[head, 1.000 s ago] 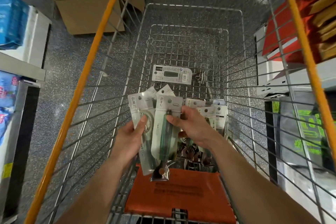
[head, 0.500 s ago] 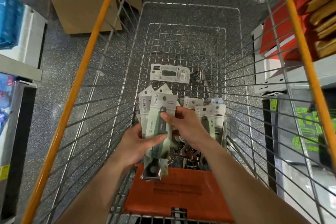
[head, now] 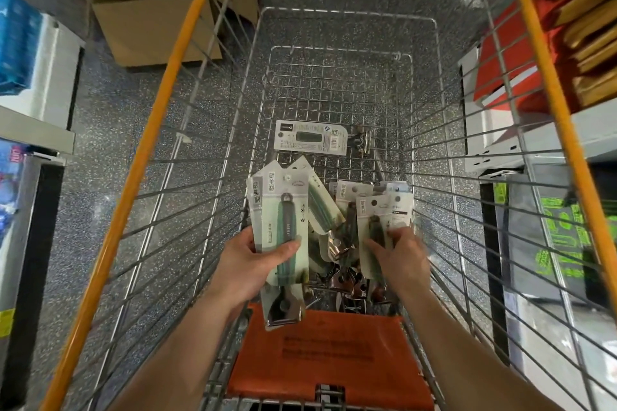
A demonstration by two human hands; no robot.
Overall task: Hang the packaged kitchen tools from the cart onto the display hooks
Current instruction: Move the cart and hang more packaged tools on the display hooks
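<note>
I look down into a wire shopping cart (head: 430, 83) with orange rails. My left hand (head: 248, 264) grips a small stack of packaged kitchen tools (head: 278, 220), white cards with green-handled tools, held upright over the cart's near end. My right hand (head: 397, 255) is down on another packaged tool (head: 375, 227) in the pile of packages (head: 340, 210) at the cart's bottom, fingers closing on its card. One package (head: 310, 137) lies flat farther along the cart floor. No display hooks are in view.
An orange child-seat flap (head: 330, 354) lies at the near end of the cart. A cardboard box (head: 150, 27) stands on the speckled floor to the left. Shelving with blue packs (head: 18, 43) is on the left, red and brown goods (head: 541, 37) on the right.
My right hand let go of the stack in my left hand and moved right, down onto another package in the pile. My left hand kept its stack.
</note>
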